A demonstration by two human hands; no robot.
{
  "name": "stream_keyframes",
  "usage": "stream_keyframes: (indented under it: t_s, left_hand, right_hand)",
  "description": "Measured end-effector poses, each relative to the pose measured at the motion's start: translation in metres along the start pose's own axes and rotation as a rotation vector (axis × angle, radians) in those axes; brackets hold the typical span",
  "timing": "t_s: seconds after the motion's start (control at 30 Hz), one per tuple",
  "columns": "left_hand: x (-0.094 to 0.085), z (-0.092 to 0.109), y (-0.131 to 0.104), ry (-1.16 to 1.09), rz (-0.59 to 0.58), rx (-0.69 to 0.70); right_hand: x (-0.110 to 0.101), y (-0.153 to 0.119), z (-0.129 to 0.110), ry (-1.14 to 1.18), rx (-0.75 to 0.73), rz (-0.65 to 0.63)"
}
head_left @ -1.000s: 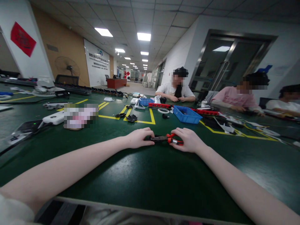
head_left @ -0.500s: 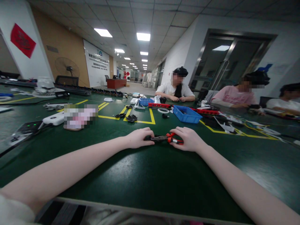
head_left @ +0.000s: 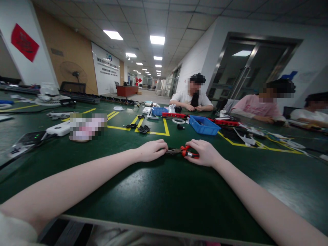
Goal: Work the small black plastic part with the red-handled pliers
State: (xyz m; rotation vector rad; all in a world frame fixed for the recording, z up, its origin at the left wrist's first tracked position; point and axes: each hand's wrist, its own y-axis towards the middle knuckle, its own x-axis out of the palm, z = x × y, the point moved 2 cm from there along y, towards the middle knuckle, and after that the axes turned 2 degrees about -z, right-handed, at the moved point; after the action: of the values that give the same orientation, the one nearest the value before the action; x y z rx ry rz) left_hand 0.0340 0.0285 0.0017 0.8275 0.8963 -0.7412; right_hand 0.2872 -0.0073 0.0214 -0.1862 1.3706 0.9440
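Note:
My right hand [head_left: 207,152] is closed around the red-and-black handles of a pair of long-nosed pliers [head_left: 185,153], just above the green table. The jaws point left and reach the fingertips of my left hand [head_left: 153,151]. Those fingers are pinched together at the jaw tips. A bit of something dark shows there, too small and too covered to name. Beyond my hands, small black parts [head_left: 143,129] lie in a heap beside yellow tape. To the right of them stands a blue bin [head_left: 204,125] with dark pieces inside.
A pixelated pink item [head_left: 88,128] and a white power strip [head_left: 58,129] lie to the left. A white ring [head_left: 178,121] and a red rack [head_left: 174,115] sit farther back. Several people, one of them a person in white [head_left: 200,99], sit across the table.
The pliers and right hand have shifted very slightly left. The left fingers have closed up, and the dark piece seen between them earlier is now mostly hidden.

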Motion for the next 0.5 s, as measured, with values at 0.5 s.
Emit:
stream_keyframes:
  t_s: [0.5]
  left_hand:
    - [-0.0001,0.0022,-0.0013,0.068,-0.029,-0.005]
  right_hand:
    - [-0.0015,0.0018,-0.0017,-0.091,-0.035,0.017]
